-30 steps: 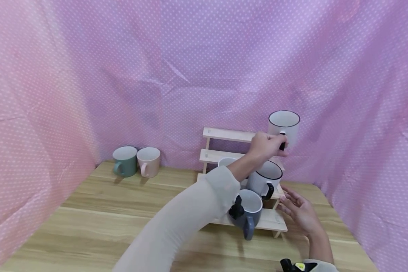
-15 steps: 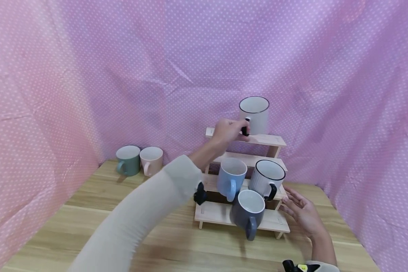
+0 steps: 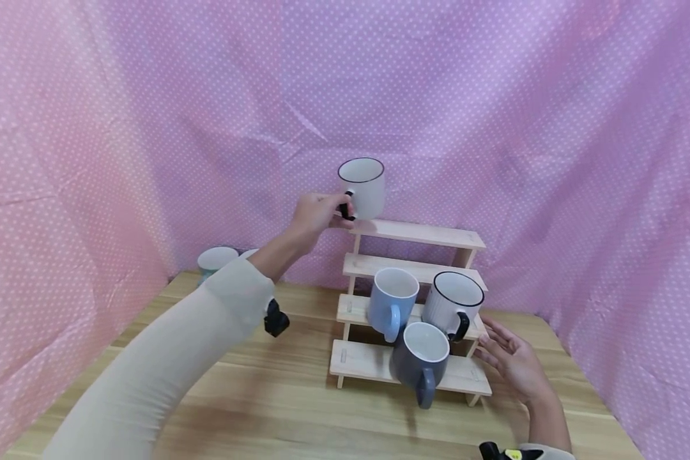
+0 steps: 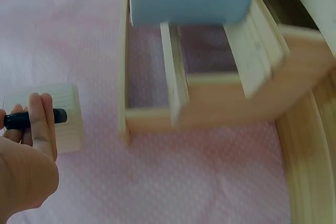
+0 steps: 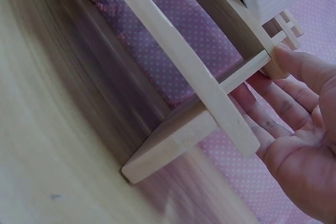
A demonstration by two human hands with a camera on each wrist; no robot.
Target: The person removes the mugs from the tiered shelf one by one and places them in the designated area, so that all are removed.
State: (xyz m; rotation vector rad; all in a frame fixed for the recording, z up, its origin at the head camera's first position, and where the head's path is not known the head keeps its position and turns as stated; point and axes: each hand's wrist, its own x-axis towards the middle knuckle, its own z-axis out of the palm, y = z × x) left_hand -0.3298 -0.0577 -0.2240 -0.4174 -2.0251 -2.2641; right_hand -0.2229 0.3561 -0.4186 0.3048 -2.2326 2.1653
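Note:
My left hand [image 3: 316, 214] grips the black handle [image 4: 34, 118] of a white mug [image 3: 368, 195] with a black rim. The mug is upright by the left end of the top step of a wooden tiered rack [image 3: 420, 233]. Alongside the rack's right side, my right hand [image 3: 514, 364] rests with fingers extended, its thumb [image 5: 299, 64] touching a step's end. One step carries a light blue mug [image 3: 392, 300] and another black-rimmed white mug [image 3: 453, 303]. On the lowest step stands a dark grey mug [image 3: 416, 361], its handle toward me.
At the back left of the wooden table [image 3: 299, 409], a green mug [image 3: 215, 259] and a second mug [image 3: 248, 253] are partly hidden by my left sleeve [image 3: 195, 345]. A pink dotted cloth [image 3: 236, 128] hangs behind and at both sides.
My left hand has carried the white mug leftward along the top step, from the rack's right end to its left end. My right hand stays at the rack's side.

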